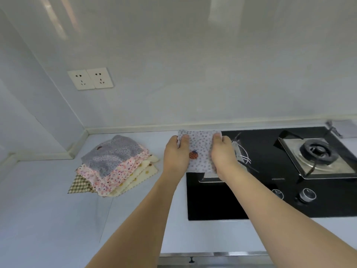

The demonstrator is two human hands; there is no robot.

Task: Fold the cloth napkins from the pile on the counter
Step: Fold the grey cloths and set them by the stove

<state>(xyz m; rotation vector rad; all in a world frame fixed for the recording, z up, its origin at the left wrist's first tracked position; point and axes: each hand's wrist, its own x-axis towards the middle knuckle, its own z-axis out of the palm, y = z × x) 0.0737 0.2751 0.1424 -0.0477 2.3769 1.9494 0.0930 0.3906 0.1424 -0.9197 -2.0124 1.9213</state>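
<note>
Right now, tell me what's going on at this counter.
A person is working on a grey dotted napkin, holding it by its two sides with the left hand and right hand, fingers curled over the far corners. It sits at the left edge of the black stove. To the left, a pile of napkins waits on the counter: a grey one on top, then pink floral, cream, and checked at the bottom.

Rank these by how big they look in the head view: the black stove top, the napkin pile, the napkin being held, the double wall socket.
1. black stove top
2. napkin pile
3. held napkin, partly hidden by both hands
4. double wall socket, farther away, so unsure
</note>
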